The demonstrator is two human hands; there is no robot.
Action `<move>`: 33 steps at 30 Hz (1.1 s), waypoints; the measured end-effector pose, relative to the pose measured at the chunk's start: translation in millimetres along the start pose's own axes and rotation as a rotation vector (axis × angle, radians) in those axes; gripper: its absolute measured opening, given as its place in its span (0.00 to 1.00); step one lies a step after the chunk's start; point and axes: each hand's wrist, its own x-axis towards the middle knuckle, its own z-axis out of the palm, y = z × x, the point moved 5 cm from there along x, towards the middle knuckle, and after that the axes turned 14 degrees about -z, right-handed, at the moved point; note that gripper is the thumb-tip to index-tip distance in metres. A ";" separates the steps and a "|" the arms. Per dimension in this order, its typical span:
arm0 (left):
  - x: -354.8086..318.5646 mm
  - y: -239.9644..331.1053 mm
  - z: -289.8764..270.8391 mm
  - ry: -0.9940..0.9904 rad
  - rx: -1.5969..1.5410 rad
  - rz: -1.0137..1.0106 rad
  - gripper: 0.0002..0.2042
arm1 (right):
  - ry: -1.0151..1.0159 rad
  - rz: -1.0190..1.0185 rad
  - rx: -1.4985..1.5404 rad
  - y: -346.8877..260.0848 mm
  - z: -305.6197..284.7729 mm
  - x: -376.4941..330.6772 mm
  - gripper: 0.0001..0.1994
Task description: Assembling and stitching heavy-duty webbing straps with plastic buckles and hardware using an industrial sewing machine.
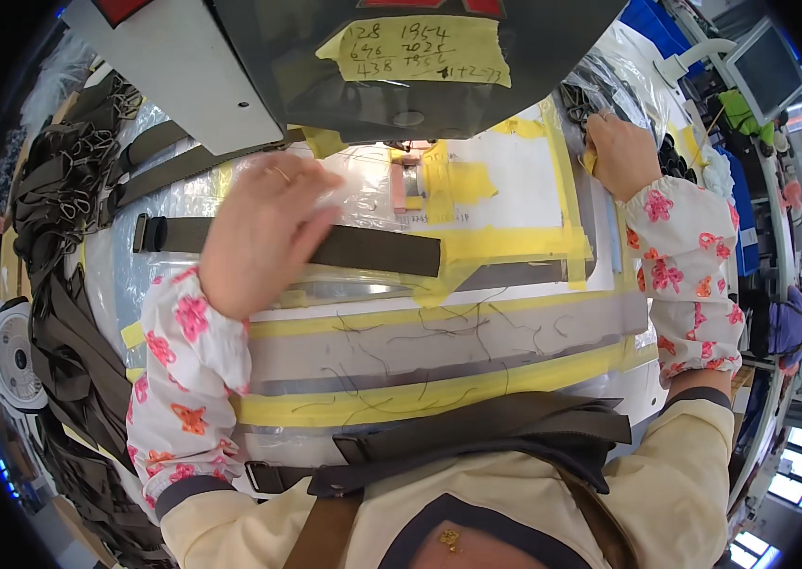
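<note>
My left hand (266,232) is over a dark olive webbing strap (372,250) with a black buckle at its left end. Its fingers are slightly blurred, the thumb apart from them, and nothing shows in its grasp. The strap lies crosswise below the needle area of a grey sewing machine (372,104). At the upper right, the fingers of my right hand (621,156) are curled together beside a small pile of black metal hooks (576,102). What they pinch, if anything, is hidden. More olive straps (159,171) extend toward the machine from the left.
Many olive straps with metal hooks (78,161) hang along the left edge. Yellow tape (505,245) borders the work surface, where loose thread ends lie. Further straps (486,427) lie across my lap. A white fan (17,356) stands left, a monitor (766,71) upper right.
</note>
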 end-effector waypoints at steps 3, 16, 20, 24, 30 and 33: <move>-8.3 35.8 18.0 -0.174 -0.128 -0.015 0.12 | 0.176 -0.031 0.168 -5.3 -20.9 0.8 0.07; 1.7 37.2 52.1 -0.292 -0.456 -0.154 0.07 | 0.233 -0.014 0.210 13.6 -2.3 -7.9 0.10; 2.4 25.1 44.8 -0.382 -0.688 -0.403 0.05 | 0.370 0.068 1.287 -40.2 -49.3 -12.8 0.06; 4.5 21.6 37.1 -0.153 -0.889 -0.483 0.09 | 0.429 -0.129 1.654 -112.5 -64.4 -2.8 0.08; 2.2 25.2 43.1 -0.134 -0.685 -0.385 0.07 | 0.642 -0.343 1.242 -143.3 -75.8 -1.5 0.10; 2.2 34.9 48.4 -0.318 -0.352 -0.320 0.07 | 0.714 -0.661 0.798 -160.6 -79.2 -8.7 0.10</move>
